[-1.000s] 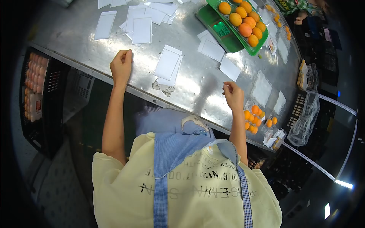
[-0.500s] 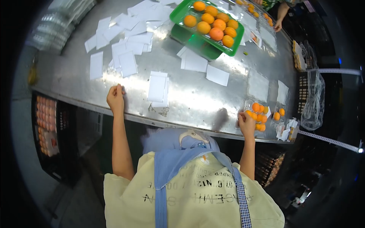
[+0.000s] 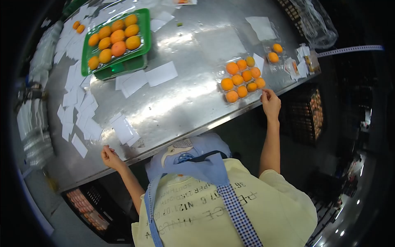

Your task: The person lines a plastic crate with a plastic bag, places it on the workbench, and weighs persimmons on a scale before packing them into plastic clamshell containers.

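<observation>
Our left hand [image 3: 112, 157] and right hand [image 3: 270, 104] curl, seemingly empty, finger gaps unclear; beside oranges [image 3: 237, 79] near the table's [image 3: 177, 113] front edge, the right likely reaches, needing spread fingers.

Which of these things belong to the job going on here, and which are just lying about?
Probably in the job:
orange fruit in clear packaging, beside the right hand
white cards, near the left hand
green tray, holding more fruit

Apparently just lying about:
crumpled clear plastic
paper scraps
small green bit
</observation>
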The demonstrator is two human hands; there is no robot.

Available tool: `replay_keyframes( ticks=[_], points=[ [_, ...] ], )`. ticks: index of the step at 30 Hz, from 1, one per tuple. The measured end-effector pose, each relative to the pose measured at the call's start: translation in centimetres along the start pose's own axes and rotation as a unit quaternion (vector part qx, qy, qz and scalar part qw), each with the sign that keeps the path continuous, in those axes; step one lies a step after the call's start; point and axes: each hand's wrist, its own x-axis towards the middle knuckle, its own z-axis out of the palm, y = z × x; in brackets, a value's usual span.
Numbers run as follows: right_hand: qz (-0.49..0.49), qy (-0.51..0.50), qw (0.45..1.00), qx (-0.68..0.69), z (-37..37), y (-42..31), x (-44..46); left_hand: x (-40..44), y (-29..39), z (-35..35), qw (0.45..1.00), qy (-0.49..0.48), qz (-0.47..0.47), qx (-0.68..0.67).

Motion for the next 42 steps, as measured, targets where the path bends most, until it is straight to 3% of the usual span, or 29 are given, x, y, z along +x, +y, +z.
replay_keyframes(
  ticks=[6,13,19,21,26,34,38,41,42],
  points=[
    [0.032,0.038,0.998,0.044,1.0,2.5,-1.3,-6.3,1.5,7.5,0.987,-0.156,-0.018,0.036],
    [0.032,0.075,0.985,0.154,5.0,7.6,4.6,-10.9,2.9,14.9,0.925,-0.366,-0.044,0.097],
    [0.149,-0.055,0.962,0.224,6.1,6.9,5.4,-13.1,2.6,17.1,0.905,-0.407,-0.044,0.119],
    [0.11,-0.047,0.973,0.198,5.7,5.6,4.4,-13.5,2.3,17.1,0.907,-0.402,-0.046,0.119],
    [0.16,-0.131,0.935,0.289,5.5,3.0,2.4,-14.2,2.4,17.4,0.899,-0.401,-0.063,0.165],
    [-0.023,-0.026,0.966,0.257,5.7,-0.6,5.4,-16.9,3.1,23.2,0.817,-0.525,-0.061,0.231],
    [-0.115,-0.094,0.962,0.229,6.5,-4.3,6.1,-18.7,2.2,26.8,0.801,-0.566,-0.1,0.17],
    [-0.32,-0.068,0.934,0.141,7.4,-6.6,6.3,-19.4,2.2,28.6,0.797,-0.557,-0.156,0.175],
    [-0.314,-0.102,0.936,0.122,7.5,-7.5,5.9,-19.6,2.0,28.8,0.809,-0.54,-0.152,0.173]
  ],
)
